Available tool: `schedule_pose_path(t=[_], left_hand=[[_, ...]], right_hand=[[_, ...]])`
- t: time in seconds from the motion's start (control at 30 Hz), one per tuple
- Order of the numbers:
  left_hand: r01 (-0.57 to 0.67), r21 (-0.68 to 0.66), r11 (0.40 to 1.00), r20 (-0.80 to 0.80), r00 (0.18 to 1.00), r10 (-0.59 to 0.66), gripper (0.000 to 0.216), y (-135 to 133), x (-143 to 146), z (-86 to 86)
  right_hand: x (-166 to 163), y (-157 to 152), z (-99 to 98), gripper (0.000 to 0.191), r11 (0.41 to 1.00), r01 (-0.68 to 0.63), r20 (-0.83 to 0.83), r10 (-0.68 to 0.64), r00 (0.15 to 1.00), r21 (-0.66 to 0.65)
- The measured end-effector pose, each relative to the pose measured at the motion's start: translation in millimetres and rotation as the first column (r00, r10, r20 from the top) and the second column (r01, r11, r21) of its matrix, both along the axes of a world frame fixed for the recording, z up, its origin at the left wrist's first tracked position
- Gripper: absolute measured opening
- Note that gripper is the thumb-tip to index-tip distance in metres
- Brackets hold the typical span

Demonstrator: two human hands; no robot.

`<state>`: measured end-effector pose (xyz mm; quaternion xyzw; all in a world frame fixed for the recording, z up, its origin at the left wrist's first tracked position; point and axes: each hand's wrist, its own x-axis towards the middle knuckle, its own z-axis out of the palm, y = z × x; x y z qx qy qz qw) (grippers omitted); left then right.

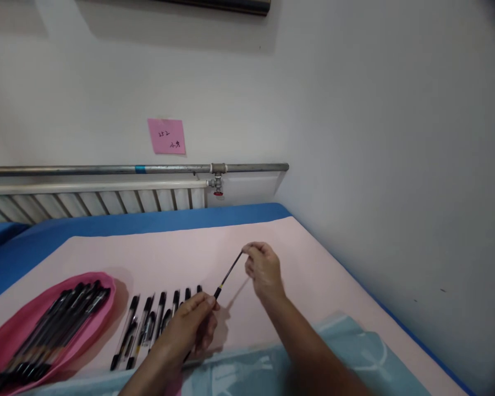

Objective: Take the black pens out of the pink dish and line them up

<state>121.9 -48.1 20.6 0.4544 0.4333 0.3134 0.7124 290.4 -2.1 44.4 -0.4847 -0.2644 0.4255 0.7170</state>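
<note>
Light blue cloth (pixel 371 357) lies rumpled along the near edge of the pale pink surface (pixel 330 275), beneath the forearms; a small part dropped into its folds could be hard to find. White wall (pixel 396 137) runs beside the right edge, well apart from the fingers, and a radiator (pixel 94 187) stands beyond the far edge, out of the way. At the near left corner, a pink tray (pixel 14 324) holds a heap of dark pens. Between it and the left hand (pixel 196 319), a row of pens (pixel 148 303) lies side by side towards the near edge, short cap-like pieces among them. That row seems the chief obstacle: a low left wrist could knock it out of line.

The left hand is curled closed around a pen barrel (pixel 217 292), tilted up over the middle of the surface. The right hand (pixel 264 269), farther from the near edge, pinches the upper end of a slim dark rod (pixel 232 268) between thumb and fingertips. The rod meets the barrel at a yellow collar (pixel 221 286). Good handling here probably means a steady left grip, a light pinch, and rod and barrel in one straight line, since sideways pressure could bend the rod.
</note>
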Motion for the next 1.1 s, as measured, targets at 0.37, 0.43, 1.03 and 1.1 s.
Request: schedule_pose_path(t=[0.37, 0.43, 1.03, 1.1], left_hand=[[-0.054, 0.312, 0.949, -0.487, 0.848, 0.209, 0.031, 15.2, 11.2, 11.6], [0.037, 0.343, 0.938, -0.618, 0.761, 0.196, 0.029, 20.0, 20.9, 12.2], [0.372, 0.330, 0.868, -0.941, 0.203, 0.270, 0.034, 39.8, 15.7, 15.8], [0.344, 0.332, 0.878, -0.938, 0.215, 0.271, 0.031, 37.1, 4.8, 17.8]], right_hand=[[49.7, 19.5, -29.1, 0.012, 0.977, -0.142, 0.121, 0.162, 0.979, -0.159], [39.2, 18.3, -31.7, 0.009, 0.950, -0.235, 0.209, 0.277, 0.938, -0.207], [-13.0, 6.8, -49.6, 0.006, 0.878, -0.231, 0.692, 0.474, 0.544, -0.420], [-13.7, 6.6, -48.8, 0.007, 0.881, -0.213, 0.716, 0.468, 0.519, -0.422]])
